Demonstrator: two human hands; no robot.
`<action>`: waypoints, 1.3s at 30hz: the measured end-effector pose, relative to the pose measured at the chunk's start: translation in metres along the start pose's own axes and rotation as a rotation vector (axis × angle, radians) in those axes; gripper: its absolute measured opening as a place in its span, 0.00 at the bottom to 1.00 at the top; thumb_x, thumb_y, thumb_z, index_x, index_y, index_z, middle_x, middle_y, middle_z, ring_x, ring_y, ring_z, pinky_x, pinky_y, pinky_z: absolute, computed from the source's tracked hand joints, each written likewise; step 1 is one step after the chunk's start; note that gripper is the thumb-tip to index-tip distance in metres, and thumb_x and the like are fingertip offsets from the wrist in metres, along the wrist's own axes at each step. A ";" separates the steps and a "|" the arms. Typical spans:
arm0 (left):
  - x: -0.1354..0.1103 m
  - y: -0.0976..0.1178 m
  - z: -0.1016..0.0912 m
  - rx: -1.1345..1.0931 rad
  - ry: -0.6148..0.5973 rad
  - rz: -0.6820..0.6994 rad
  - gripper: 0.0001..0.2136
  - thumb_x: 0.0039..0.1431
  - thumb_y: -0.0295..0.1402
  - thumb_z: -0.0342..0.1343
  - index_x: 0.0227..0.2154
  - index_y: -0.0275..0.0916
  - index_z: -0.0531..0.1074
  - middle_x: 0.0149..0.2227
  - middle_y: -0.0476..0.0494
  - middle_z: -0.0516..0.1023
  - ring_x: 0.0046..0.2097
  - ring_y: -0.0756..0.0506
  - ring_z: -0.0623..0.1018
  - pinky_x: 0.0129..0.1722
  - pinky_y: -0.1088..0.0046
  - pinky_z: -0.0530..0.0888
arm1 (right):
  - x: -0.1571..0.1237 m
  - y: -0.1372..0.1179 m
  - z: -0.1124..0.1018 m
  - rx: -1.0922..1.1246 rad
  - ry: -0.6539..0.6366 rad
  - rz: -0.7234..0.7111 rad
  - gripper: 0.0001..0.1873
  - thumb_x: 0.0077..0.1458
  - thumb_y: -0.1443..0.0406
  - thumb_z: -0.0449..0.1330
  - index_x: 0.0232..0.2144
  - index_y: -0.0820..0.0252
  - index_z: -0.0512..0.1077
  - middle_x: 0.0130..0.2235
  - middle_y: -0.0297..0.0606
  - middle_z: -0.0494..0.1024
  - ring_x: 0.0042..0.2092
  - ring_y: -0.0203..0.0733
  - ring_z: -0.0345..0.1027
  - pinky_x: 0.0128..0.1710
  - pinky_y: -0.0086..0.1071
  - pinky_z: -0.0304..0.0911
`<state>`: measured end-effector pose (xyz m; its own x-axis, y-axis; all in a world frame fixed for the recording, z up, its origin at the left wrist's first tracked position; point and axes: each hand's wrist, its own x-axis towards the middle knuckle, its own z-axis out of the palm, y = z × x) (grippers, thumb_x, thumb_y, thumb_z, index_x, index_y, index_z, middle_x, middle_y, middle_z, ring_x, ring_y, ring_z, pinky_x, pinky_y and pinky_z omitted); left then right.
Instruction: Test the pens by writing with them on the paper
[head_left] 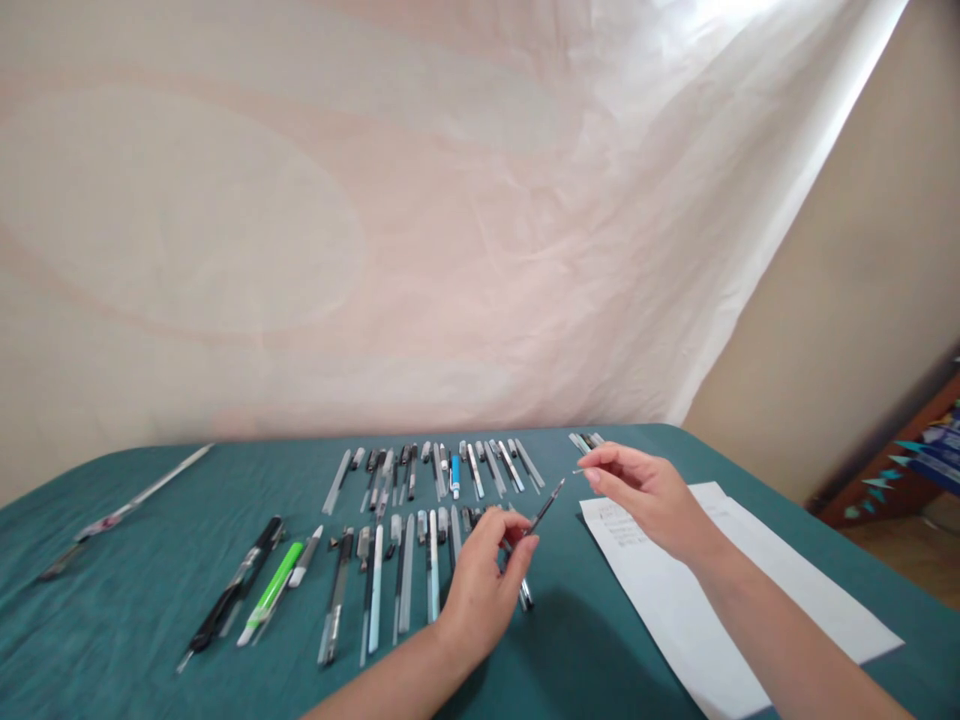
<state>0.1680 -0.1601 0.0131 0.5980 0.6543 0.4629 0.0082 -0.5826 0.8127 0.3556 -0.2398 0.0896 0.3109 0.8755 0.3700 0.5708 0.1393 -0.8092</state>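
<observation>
My left hand [487,575] is raised over the table with thumb and fingers pinched on a thin pen refill [547,506]. The refill slants up to the right, its dark ink visible and its writing tip at the upper end. To the right, my right hand [649,497] pinches a small pale piece [577,471], too small to name, just beyond the refill's tip. A gap separates the two. Partly hidden under my left hand lie disassembled pens, among them a clear one with a dark end [526,595].
Two rows of pen barrels, caps and refills lie on the green cloth [247,480]. Left of them are a light green pen [271,592], a black pen [232,585] and a long thin stick [150,490]. White paper sheets [675,600] with writing lie under my right forearm.
</observation>
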 end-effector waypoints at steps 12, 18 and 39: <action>-0.001 0.001 0.000 0.033 -0.022 0.041 0.05 0.57 0.31 0.48 0.35 0.39 0.67 0.31 0.46 0.68 0.34 0.48 0.69 0.35 0.72 0.65 | -0.006 -0.018 -0.006 -0.187 -0.061 -0.139 0.11 0.54 0.60 0.52 0.35 0.58 0.71 0.33 0.38 0.70 0.33 0.37 0.63 0.31 0.30 0.61; 0.000 0.004 -0.001 0.038 -0.040 0.033 0.05 0.57 0.31 0.48 0.34 0.39 0.67 0.31 0.46 0.68 0.34 0.48 0.68 0.35 0.73 0.65 | -0.006 -0.018 -0.006 -0.204 -0.100 -0.135 0.10 0.55 0.61 0.51 0.35 0.56 0.71 0.33 0.37 0.70 0.32 0.37 0.64 0.28 0.30 0.60; 0.002 -0.006 0.000 -0.105 0.113 -0.119 0.10 0.59 0.36 0.44 0.39 0.38 0.65 0.34 0.45 0.71 0.36 0.47 0.71 0.38 0.70 0.67 | -0.008 0.046 0.057 -0.341 -0.284 -0.233 0.13 0.55 0.69 0.49 0.40 0.55 0.71 0.38 0.39 0.72 0.40 0.40 0.66 0.41 0.34 0.62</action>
<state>0.1691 -0.1554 0.0091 0.5042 0.7688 0.3934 -0.0136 -0.4484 0.8937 0.3365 -0.2141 0.0236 -0.0469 0.9371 0.3460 0.8314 0.2286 -0.5065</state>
